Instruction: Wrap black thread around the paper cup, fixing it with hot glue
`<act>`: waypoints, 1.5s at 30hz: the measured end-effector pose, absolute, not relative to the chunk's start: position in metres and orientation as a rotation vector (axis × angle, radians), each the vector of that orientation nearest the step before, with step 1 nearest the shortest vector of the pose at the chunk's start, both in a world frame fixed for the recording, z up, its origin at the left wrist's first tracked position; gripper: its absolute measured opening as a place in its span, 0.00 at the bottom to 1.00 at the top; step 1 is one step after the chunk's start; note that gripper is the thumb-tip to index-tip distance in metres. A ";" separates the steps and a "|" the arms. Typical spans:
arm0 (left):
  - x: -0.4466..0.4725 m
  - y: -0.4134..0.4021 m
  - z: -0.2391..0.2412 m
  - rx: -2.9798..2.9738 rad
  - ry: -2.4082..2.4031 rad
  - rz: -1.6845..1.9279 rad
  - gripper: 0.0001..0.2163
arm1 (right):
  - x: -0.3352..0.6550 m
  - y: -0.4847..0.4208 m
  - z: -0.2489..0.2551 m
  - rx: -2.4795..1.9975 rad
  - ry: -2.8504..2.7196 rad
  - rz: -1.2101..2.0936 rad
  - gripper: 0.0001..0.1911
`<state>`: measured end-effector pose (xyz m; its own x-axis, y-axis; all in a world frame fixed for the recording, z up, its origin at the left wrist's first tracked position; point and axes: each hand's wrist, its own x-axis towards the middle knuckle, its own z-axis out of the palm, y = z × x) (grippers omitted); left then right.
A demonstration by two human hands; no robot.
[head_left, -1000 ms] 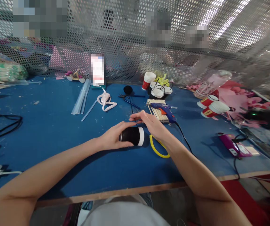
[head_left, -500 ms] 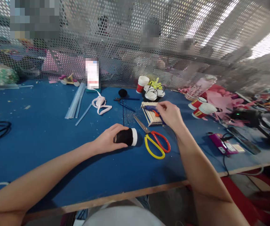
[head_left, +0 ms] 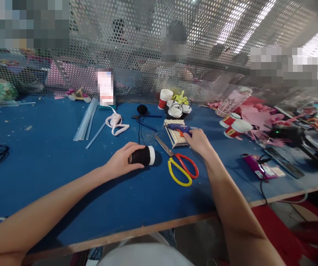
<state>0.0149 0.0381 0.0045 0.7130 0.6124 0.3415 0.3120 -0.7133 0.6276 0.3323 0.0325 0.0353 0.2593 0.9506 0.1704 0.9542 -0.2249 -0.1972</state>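
My left hand is closed around a paper cup that lies on its side, wrapped in black yarn with a white end facing right. A strand runs from it to the black yarn ball further back. My right hand is closed at the handle of a blue and orange glue gun, which lies over a small rack of pale sticks. Between my hands, large scissors with one yellow and one red handle rest on the blue table.
At the back stand a phone, a white ribbon, clear glue sticks and a red and white paper cup. More cups, pink pieces and a purple power box are at right. Perforated metal mesh borders the table.
My right hand has moved from above the glue gun to its handle side, and the gun is now more visible. My left hand keeps its hold on the cup. The view has shifted slightly.
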 end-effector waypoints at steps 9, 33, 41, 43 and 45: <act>0.014 0.037 0.008 2.359 0.705 0.695 0.24 | 0.334 0.032 0.033 -2.173 -1.647 0.071 0.09; 0.008 0.048 0.007 2.375 0.690 0.724 0.24 | 0.253 -0.023 0.050 -1.686 -1.541 0.897 0.13; 0.006 0.051 0.006 2.456 0.676 0.724 0.23 | 0.257 -0.032 0.043 -1.819 -1.600 0.751 0.14; 0.006 0.051 0.006 2.459 0.669 0.717 0.23 | 0.256 -0.032 0.043 -1.844 -1.630 0.736 0.14; 0.007 0.050 0.006 2.461 0.664 0.711 0.23 | 0.255 -0.032 0.043 -1.854 -1.652 0.724 0.15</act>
